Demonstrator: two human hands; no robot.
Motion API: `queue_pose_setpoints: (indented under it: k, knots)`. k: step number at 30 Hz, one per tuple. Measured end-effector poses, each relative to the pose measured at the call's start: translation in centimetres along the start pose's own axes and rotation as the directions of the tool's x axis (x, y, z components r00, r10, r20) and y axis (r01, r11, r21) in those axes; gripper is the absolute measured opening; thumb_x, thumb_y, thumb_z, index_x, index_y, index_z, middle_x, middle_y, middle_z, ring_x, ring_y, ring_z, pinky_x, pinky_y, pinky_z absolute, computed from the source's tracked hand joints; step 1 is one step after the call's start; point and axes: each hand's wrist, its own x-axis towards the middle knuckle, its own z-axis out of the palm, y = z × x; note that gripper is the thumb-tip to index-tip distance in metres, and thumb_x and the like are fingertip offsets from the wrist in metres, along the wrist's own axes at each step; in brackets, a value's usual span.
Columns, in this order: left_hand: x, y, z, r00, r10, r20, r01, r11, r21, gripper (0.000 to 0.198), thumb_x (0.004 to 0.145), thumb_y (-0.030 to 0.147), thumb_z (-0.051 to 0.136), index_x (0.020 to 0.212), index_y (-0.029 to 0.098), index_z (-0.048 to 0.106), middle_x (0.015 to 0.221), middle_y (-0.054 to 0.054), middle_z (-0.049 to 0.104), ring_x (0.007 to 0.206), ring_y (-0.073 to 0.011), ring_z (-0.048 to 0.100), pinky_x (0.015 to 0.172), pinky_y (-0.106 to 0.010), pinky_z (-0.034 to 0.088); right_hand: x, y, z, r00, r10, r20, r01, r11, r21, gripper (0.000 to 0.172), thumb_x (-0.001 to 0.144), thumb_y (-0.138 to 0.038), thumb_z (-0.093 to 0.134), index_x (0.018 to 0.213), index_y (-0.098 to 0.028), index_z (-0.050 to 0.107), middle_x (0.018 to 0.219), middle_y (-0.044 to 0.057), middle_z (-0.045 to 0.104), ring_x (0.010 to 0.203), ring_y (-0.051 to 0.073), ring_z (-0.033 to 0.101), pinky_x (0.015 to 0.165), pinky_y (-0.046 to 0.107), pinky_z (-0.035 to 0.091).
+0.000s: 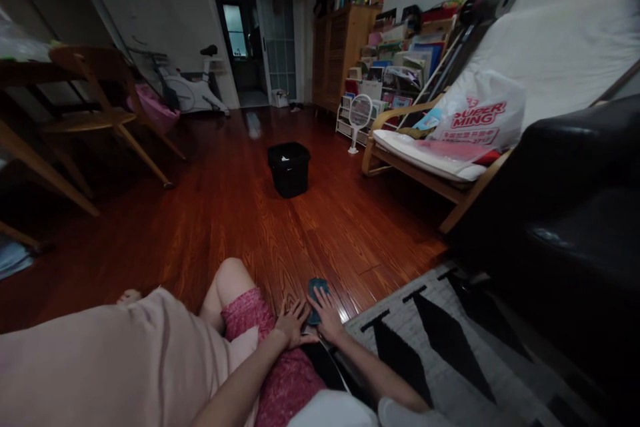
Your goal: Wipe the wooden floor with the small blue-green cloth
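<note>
A small dark teal item [314,315], its kind not clear, lies low in front of me at the bottom middle of the head view. My right hand [329,317] rests over its right side with the fingers stretched out and apart. Just left of it, my left hand [293,325] is spread open, its thumb pointing toward the right wrist. Whether the left fingers touch the teal item I cannot tell. Below the hands is a dark thing, partly hidden by the forearms. My legs in pink-red shorts [290,380] are beneath my arms.
A black lidded bin [290,170] stands on the wooden floor ahead. To the right are a patterned rug [400,327], a cushioned armchair with a plastic bag [483,110] and a black leather seat [570,200]. A wooden chair [95,117] and exercise bike [193,87] stand left.
</note>
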Motion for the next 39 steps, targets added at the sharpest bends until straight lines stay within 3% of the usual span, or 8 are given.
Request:
queue_pose_setpoints:
  k: [6,12,18,20,26,30,35,39]
  knots:
    - [0.1,-0.2,0.3,0.999,-0.043,0.014,0.043,0.999,-0.02,0.094,0.088,0.084,0.02,0.161,0.026,0.017,0.168,-0.01,0.01,0.154,-0.0368,0.007,0.119,-0.069,0.0,1.0,10.4,-5.5,0.929,0.3,-0.217,-0.316,0.948,-0.043,0.08,0.076,-0.008,0.049,0.153,-0.025,0.043,0.165,0.007,0.031,0.154,0.025,0.022,0.123,0.048,0.021]
    - [0.8,-0.7,0.3,0.999,-0.034,-0.002,0.033,0.996,-0.083,0.113,0.075,0.095,0.035,0.162,0.026,0.012,0.167,-0.014,-0.001,0.154,-0.0413,0.001,0.111,-0.078,-0.007,-0.9,21.7,-10.0,0.607,0.746,-0.274,-0.758,0.647,0.082,0.073,0.088,-0.026,0.041,0.159,-0.011,0.028,0.167,0.013,0.025,0.155,0.027,0.018,0.123,0.047,0.02]
    - [1.8,-1.2,1.3,0.999,-0.033,-0.034,0.03,0.994,-0.109,0.119,0.068,0.099,0.039,0.161,0.029,0.015,0.167,-0.013,-0.001,0.152,-0.0475,-0.002,0.109,-0.081,-0.007,3.2,23.2,-10.3,0.371,0.86,-0.349,-0.858,0.462,0.225,0.079,0.095,-0.055,0.03,0.157,-0.007,0.03,0.164,0.027,0.021,0.152,0.041,0.015,0.117,0.066,0.018]
    - [1.9,-1.1,1.4,0.999,-0.048,-0.023,0.045,0.991,-0.124,0.121,0.066,0.1,0.041,0.161,0.029,0.016,0.167,-0.014,0.0,0.151,-0.0493,-0.003,0.109,-0.082,-0.004,6.2,21.7,-10.1,0.395,0.836,-0.38,-0.829,0.503,0.246,0.083,0.094,-0.062,0.03,0.155,-0.006,0.036,0.163,0.028,0.023,0.151,0.043,0.015,0.116,0.067,0.017]
    - [1.7,-0.7,1.3,0.997,-0.065,0.034,0.07,0.978,-0.194,0.124,0.063,0.102,0.04,0.161,0.03,0.012,0.168,-0.014,0.004,0.151,-0.0499,-0.001,0.111,-0.08,0.005,16.8,12.7,-8.6,0.768,0.558,-0.314,-0.549,0.826,0.127,0.086,0.095,-0.068,0.022,0.154,-0.008,0.04,0.165,0.023,0.025,0.154,0.037,0.01,0.121,0.061,0.007]
    - [2.1,-0.6,1.7,0.994,-0.077,0.083,0.093,0.974,-0.205,0.125,0.063,0.101,0.042,0.161,0.031,0.008,0.168,-0.013,0.003,0.151,-0.0509,-0.002,0.11,-0.082,0.002,21.5,5.4,-5.7,0.939,0.271,-0.213,-0.273,0.962,0.02,0.072,0.099,-0.05,0.032,0.158,-0.01,0.029,0.166,0.016,0.023,0.156,0.031,0.009,0.123,0.054,0.005]
    - [2.9,-0.5,2.6,0.988,-0.101,0.117,0.126,0.966,-0.226,0.123,0.065,0.098,0.046,0.161,0.03,0.008,0.168,-0.013,0.002,0.151,-0.0512,-0.002,0.11,-0.081,-0.002,23.1,3.7,-4.7,0.99,-0.093,-0.102,0.085,0.993,-0.081,0.062,0.101,-0.041,0.033,0.159,-0.019,0.029,0.168,0.006,0.022,0.155,0.024,0.013,0.124,0.045,0.008]
    - [3.7,-0.3,3.6,0.975,-0.161,0.154,0.192,0.957,-0.217,0.13,0.058,0.093,0.061,0.161,0.028,0.014,0.168,-0.015,0.011,0.149,-0.0548,0.005,0.111,-0.08,0.006,23.0,10.4,-8.5,0.984,0.134,-0.118,-0.15,0.98,-0.133,0.062,0.101,-0.038,0.032,0.159,-0.021,0.028,0.169,0.006,0.021,0.155,0.023,0.013,0.124,0.044,0.01]
